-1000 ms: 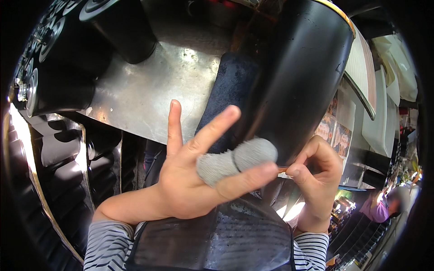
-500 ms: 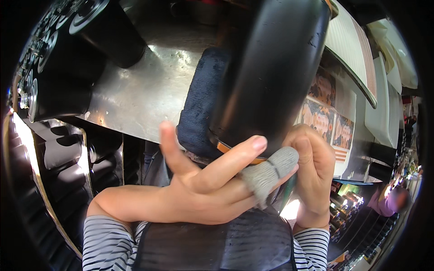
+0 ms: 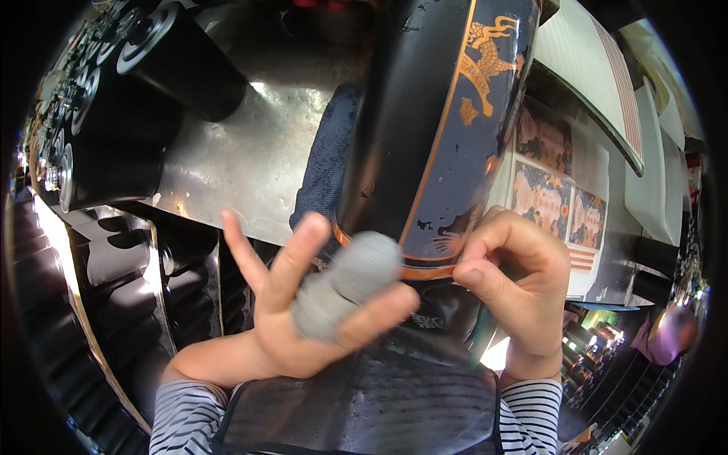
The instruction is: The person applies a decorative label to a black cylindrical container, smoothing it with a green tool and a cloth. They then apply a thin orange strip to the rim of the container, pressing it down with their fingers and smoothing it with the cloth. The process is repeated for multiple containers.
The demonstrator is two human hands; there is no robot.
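Note:
A glossy black cylinder [image 3: 394, 129] lies on a folded dark blue towel [image 3: 327, 152], its near end toward me. Along its right side runs a dark blue decorated panel [image 3: 460, 178] with orange figures and borders, and an orange band [image 3: 425, 271] rings the near edge. My right hand [image 3: 523, 280] is closed, thumb and forefinger pinched at that band's right end; what they pinch, if anything, is too small to tell. My left hand [image 3: 303, 303] is spread just left of the near end, holding nothing. Grey knitted finger covers [image 3: 353, 273] wrap part of it, blurred by motion.
Several black cylinders [image 3: 186, 64] with metal ends stand on the metal table [image 3: 235, 167] at left. Racks of dark cylinders [image 3: 182, 265] fill the lower left. At right lie printed orange-and-dark sheets [image 3: 546, 193] and a striped board [image 3: 588, 68]. A person in purple [image 3: 658, 340] is farther right.
The cylinder has turned, bringing its decorated panel into view. My left hand has swung left, away from my right hand, with fingers spread. My right hand now pinches at the near edge.

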